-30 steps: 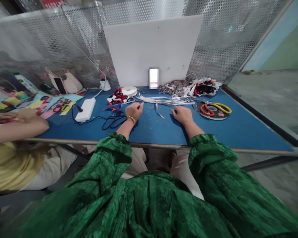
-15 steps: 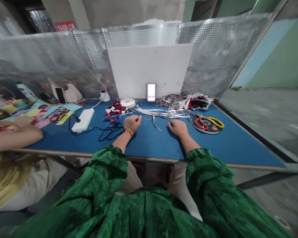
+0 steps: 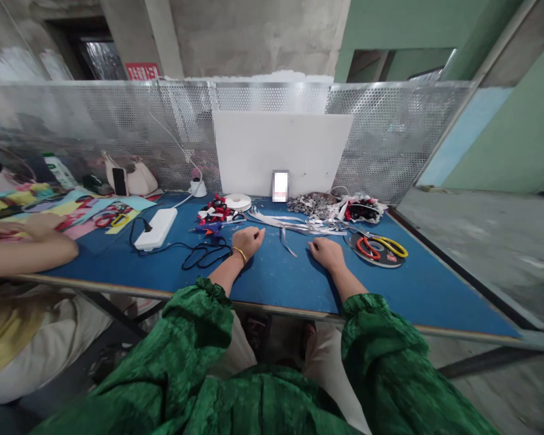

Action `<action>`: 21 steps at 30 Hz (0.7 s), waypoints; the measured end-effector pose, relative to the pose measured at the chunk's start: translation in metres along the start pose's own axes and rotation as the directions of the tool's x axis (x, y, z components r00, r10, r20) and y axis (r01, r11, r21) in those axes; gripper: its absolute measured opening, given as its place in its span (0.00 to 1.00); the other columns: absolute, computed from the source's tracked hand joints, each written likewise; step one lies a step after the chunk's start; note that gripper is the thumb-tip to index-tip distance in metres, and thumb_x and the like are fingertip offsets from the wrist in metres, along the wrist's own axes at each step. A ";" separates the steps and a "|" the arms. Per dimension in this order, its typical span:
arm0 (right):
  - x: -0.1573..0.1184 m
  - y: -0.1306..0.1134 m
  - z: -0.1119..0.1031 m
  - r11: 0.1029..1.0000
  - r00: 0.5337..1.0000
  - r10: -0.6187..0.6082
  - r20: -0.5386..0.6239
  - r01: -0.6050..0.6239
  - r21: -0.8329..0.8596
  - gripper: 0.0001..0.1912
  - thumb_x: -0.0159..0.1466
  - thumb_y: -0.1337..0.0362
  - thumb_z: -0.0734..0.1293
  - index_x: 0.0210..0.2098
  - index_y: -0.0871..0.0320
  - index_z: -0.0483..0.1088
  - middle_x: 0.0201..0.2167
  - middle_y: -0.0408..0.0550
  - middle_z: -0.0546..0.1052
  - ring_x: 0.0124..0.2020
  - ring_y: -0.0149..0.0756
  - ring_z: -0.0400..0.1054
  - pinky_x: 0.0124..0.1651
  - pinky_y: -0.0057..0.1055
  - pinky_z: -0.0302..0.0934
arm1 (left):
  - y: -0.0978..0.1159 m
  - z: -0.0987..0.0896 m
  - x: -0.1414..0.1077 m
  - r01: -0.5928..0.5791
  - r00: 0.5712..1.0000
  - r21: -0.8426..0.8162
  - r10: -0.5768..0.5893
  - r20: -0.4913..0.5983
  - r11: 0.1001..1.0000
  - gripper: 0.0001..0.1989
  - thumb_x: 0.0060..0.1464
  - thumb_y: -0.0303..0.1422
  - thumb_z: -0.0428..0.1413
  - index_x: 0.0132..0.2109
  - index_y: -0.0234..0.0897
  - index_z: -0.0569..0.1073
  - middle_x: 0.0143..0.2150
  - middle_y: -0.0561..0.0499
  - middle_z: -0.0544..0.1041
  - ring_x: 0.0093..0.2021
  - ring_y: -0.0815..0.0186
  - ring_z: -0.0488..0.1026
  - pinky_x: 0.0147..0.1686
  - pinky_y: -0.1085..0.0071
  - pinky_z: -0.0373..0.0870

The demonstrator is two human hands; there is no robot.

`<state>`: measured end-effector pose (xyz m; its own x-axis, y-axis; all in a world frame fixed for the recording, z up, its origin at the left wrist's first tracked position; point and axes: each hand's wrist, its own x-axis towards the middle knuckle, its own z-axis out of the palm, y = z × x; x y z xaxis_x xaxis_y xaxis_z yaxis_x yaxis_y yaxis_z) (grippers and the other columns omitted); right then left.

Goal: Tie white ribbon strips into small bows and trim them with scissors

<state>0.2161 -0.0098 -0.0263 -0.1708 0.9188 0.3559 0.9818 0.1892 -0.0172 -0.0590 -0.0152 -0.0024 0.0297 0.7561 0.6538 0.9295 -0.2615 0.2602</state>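
My left hand [image 3: 248,241] rests on the blue tabletop [image 3: 272,281], curled into a loose fist, with no object showing in it. Close to its left lie a blue glue gun [image 3: 211,229] and its looped black cord [image 3: 202,255]. My right hand [image 3: 327,252] also lies closed on the table, and nothing shows in its fingers. Beyond the gap between my hands are strips of white ribbon [image 3: 290,225], one end trailing forward. To the right of my right hand, orange-handled scissors [image 3: 369,248] and yellow-handled scissors [image 3: 393,244] lie on a dark ribbon reel [image 3: 381,258].
Behind are red and black bows [image 3: 215,209], a white ribbon roll [image 3: 238,202], a grey clip pile [image 3: 312,205] and a phone [image 3: 280,186] against a white board [image 3: 283,145]. A white power strip [image 3: 156,229] and another person's arm [image 3: 31,251] are at left.
The view has tilted up a little, so the table and hands appear lower in the picture. Both hands keep the same closed pose on the table.
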 end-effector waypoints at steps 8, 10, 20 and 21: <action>-0.001 0.002 0.002 1.000 1.000 0.009 -0.006 -0.009 -0.006 0.18 0.67 0.56 0.57 0.33 0.57 0.73 0.36 0.50 0.79 0.35 0.37 0.70 0.30 0.29 0.49 | 0.003 0.000 0.001 -0.011 1.000 -0.040 0.012 0.028 0.999 0.21 0.59 0.41 0.50 0.20 0.37 0.69 0.24 0.48 0.75 0.26 0.67 0.67 0.28 0.69 0.50; -0.001 0.001 0.001 1.000 1.000 0.008 -0.007 -0.008 -0.008 0.18 0.67 0.56 0.57 0.33 0.57 0.73 0.36 0.50 0.79 0.35 0.37 0.70 0.30 0.29 0.49 | 0.004 -0.001 0.002 -0.007 0.999 -0.049 0.009 0.035 0.999 0.21 0.59 0.41 0.50 0.20 0.37 0.69 0.24 0.48 0.75 0.26 0.67 0.67 0.28 0.69 0.50; -0.002 0.000 -0.002 1.000 1.000 -0.007 0.000 0.007 -0.016 0.17 0.67 0.56 0.57 0.31 0.57 0.73 0.35 0.50 0.79 0.34 0.37 0.70 0.30 0.30 0.48 | 0.015 -0.008 -0.003 0.028 0.996 -0.138 -0.015 0.092 0.990 0.22 0.59 0.42 0.50 0.20 0.37 0.70 0.24 0.48 0.75 0.27 0.67 0.67 0.28 0.70 0.52; -0.002 0.000 -0.002 1.000 1.000 -0.008 0.003 0.008 -0.016 0.17 0.67 0.56 0.57 0.31 0.57 0.72 0.35 0.50 0.79 0.34 0.37 0.70 0.30 0.30 0.48 | 0.018 -0.009 -0.002 0.042 0.995 -0.149 -0.027 0.099 0.988 0.22 0.59 0.42 0.49 0.20 0.37 0.71 0.24 0.49 0.75 0.27 0.67 0.68 0.28 0.70 0.53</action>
<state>0.2167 -0.0123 -0.0249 -0.1792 0.9182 0.3532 0.9816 0.1912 0.0010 -0.0459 -0.0267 0.0077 0.0403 0.8186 0.5730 0.8645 -0.3162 0.3908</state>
